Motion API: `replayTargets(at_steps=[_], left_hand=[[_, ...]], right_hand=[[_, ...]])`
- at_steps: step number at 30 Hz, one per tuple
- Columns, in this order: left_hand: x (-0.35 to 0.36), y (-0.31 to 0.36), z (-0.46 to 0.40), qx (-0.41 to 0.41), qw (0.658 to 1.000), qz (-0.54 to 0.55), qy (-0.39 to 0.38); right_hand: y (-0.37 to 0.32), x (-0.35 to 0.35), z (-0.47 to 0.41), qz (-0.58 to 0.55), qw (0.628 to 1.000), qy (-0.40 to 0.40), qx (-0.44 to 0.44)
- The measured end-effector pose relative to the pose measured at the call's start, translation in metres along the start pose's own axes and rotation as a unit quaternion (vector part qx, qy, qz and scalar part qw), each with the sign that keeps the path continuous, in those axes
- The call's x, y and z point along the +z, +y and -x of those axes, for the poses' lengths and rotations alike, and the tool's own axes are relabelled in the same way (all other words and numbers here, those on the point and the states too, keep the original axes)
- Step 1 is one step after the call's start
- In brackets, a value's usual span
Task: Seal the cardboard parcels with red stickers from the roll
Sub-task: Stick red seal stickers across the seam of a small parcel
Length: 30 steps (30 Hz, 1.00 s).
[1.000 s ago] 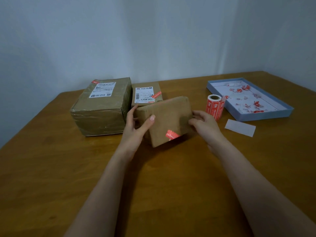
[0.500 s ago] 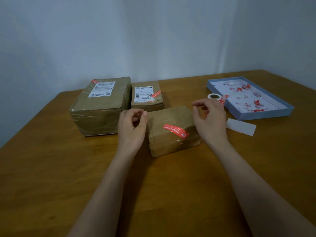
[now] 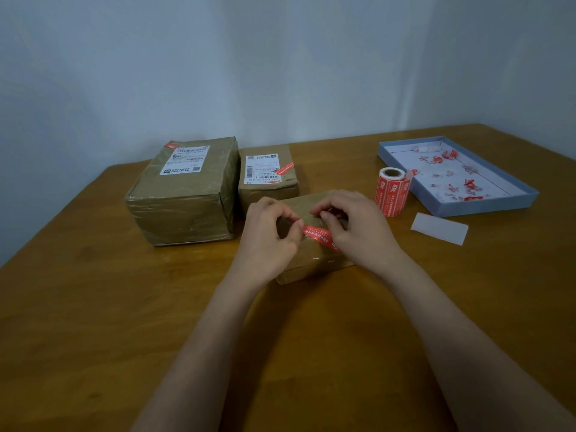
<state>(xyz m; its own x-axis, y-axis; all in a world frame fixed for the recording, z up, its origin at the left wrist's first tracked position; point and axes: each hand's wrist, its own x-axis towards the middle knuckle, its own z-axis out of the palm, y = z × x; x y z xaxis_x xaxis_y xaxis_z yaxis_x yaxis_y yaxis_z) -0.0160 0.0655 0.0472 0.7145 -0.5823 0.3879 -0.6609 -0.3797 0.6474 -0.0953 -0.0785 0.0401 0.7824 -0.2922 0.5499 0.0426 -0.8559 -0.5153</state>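
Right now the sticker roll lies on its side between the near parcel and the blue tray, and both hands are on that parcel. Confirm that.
Wrong on one count: the sticker roll stands upright, its hollow core facing up, as the head view shows. The rest holds: it sits between the near parcel and the blue tray, and the left hand and right hand are both on that parcel.

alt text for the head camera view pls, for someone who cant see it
Two bare hands, left hand and right hand, work at a red sticker on top of a small cardboard parcel on a wooden table. Two more parcels sit behind it, a sticker roll stands to its right, and a blue tray holds red scraps.
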Motion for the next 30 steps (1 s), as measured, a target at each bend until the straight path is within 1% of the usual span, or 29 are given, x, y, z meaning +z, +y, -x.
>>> replayTargets(at_steps=[3, 8, 17, 22, 27, 30], left_hand=[[0.001, 0.004, 0.000, -0.017, 1.000, -0.002, -0.003], [0.001, 0.008, 0.001, -0.034, 0.999, 0.006, -0.008], [-0.001, 0.008, 0.000, -0.040, 0.999, 0.021, -0.020], [-0.003, 0.007, 0.000, -0.042, 0.998, 0.041, -0.030], [-0.001, 0.006, -0.001, -0.040, 0.997, 0.057, -0.044], [-0.001, 0.001, -0.001, -0.051, 0.994, 0.087, -0.052]], right_hand=[[-0.001, -0.002, 0.000, -0.009, 1.000, -0.010, 0.011], [-0.005, -0.010, -0.002, -0.056, 0.997, -0.036, 0.048], [-0.011, -0.013, 0.000, -0.055, 0.994, -0.066, 0.074], [-0.011, -0.011, 0.000, -0.044, 0.995, -0.062, 0.067], [-0.011, -0.006, -0.001, -0.001, 0.997, -0.058, 0.056], [-0.014, -0.006, -0.003, 0.036, 0.995, -0.075, 0.059]])
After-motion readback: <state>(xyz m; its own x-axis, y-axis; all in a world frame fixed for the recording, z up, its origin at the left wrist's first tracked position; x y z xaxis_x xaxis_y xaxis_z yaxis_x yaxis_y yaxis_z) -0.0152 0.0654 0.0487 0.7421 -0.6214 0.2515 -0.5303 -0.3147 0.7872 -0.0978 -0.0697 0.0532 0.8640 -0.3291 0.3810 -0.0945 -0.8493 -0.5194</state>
